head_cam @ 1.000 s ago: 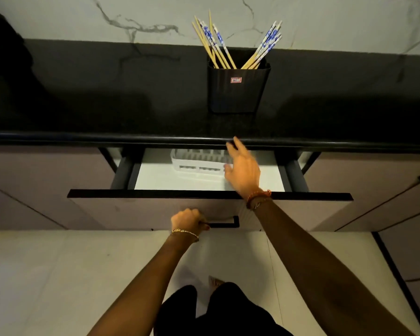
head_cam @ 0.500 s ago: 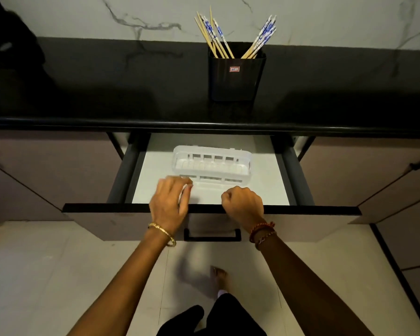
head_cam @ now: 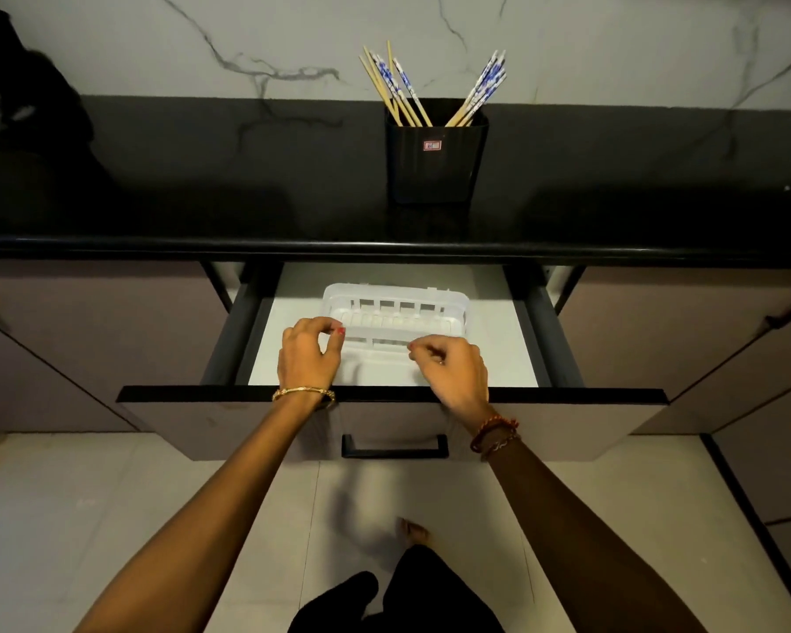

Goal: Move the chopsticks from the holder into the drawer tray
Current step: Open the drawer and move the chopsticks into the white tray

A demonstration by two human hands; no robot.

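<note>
Several chopsticks (head_cam: 430, 91), wooden with blue-and-white tops, stand in a black holder (head_cam: 437, 164) at the back of the dark counter. Below it the drawer (head_cam: 393, 395) is pulled out. A white slotted plastic tray (head_cam: 396, 308) lies inside on the white drawer floor. My left hand (head_cam: 309, 356) has curled fingers and pinches the tray's near left corner with its thumb on the rim. My right hand (head_cam: 453, 370) curls its fingers over the tray's near rim on the right. Neither hand holds a chopstick.
The black counter edge (head_cam: 393, 249) overhangs the back of the drawer. The drawer's black handle (head_cam: 394, 447) faces me below my wrists. Closed cabinet fronts flank the drawer. A dark object (head_cam: 24, 98) sits at the counter's far left. My foot shows on the tiled floor.
The drawer was pulled out and the tray came into full view. My left hand left the handle, and both hands moved forward onto the tray's near rim.
</note>
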